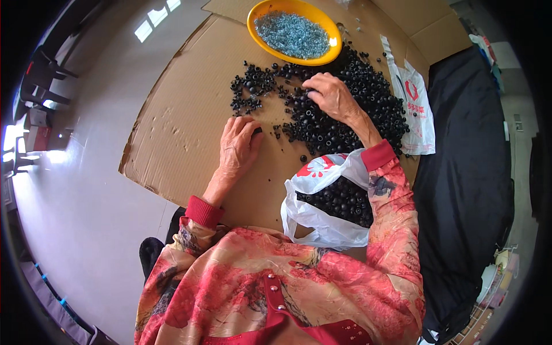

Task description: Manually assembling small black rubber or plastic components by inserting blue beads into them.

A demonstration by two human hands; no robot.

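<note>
A big heap of small round black pieces, many with a hole in them, lies spread over flat cardboard. Over its left part is my right hand, palm down, with bent fingers drawn together; what they pinch, if anything, is hidden. My left hand rests on the cardboard below a smaller cluster of black pieces. Its fingers curl in, and a bit of black shows between thumb and forefinger. A white plastic bag holding more round black pieces lies open under my right forearm.
At the far side stands a yellow bowl full of tiny clear bluish pieces. A flat white bag with red print lies right of the heap. Black cloth covers the right side, and a cardboard flap rises behind.
</note>
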